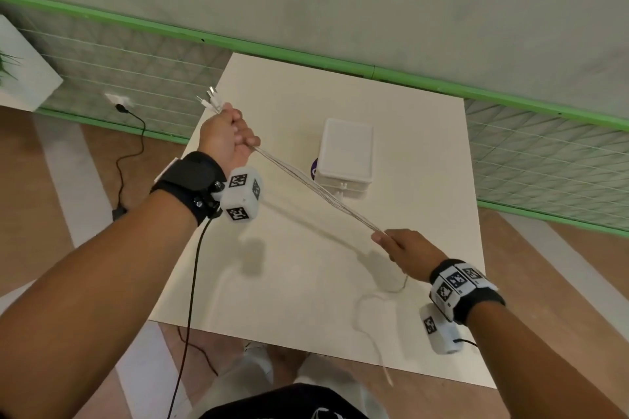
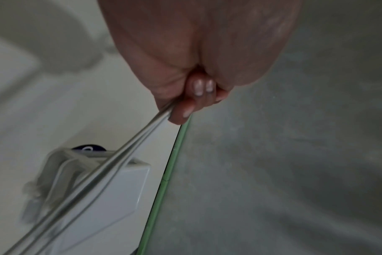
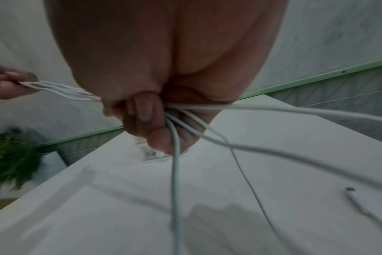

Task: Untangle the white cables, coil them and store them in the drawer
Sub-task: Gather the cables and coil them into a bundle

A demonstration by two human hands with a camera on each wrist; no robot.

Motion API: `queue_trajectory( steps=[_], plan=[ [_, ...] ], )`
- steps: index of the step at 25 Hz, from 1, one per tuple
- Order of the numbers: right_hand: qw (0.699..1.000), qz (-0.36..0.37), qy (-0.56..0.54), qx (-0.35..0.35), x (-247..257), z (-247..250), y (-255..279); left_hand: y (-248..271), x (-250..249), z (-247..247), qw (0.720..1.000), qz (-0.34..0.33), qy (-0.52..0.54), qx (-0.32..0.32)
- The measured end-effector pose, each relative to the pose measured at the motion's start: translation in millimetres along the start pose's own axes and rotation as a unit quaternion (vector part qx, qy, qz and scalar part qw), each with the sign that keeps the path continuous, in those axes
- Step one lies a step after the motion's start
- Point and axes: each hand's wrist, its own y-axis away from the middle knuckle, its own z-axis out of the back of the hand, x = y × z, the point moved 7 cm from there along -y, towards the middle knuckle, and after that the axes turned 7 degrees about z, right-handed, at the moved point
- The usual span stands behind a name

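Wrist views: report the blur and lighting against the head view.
Head view: bright, sharp, white cables casting soft shadows on the table. Left wrist view: dim, drawer unit smeared. Right wrist view: dim, plant and trailing cables blurred.

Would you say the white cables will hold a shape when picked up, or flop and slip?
Probably floppy: the white cables run straight only where pulled between left hand and right hand, and the loose tails sag onto the table. They look smooth, so may slide through a loose grip. Likely light.
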Motion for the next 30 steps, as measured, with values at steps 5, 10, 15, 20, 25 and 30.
queue_trajectory(
  steps=[5,10,15,20,25,30],
  plan=[
    [0.995,-0.083,-0.047,-0.006,-59,1,24,-14,-21,7,0.999,-0.026,-0.016,-0.020],
    [0.992,-0.120,0.008,0.032,-101,-7,49,-27,-56,18,0.997,-0.041,0.000,-0.067],
    [0.978,-0.176,0.108,0.022,-157,-3,105,-23,-79,34,0.995,-0.059,0.001,-0.084],
    [0.971,-0.211,0.112,0.014,-185,-5,116,-25,-71,26,0.996,-0.044,0.019,-0.070],
    [0.966,-0.211,0.143,0.039,-178,-14,117,-21,-85,15,0.995,-0.055,0.011,-0.082],
    [0.946,-0.250,0.184,0.091,-190,-24,116,-22,-73,25,0.994,-0.049,0.001,-0.099]
  ],
)
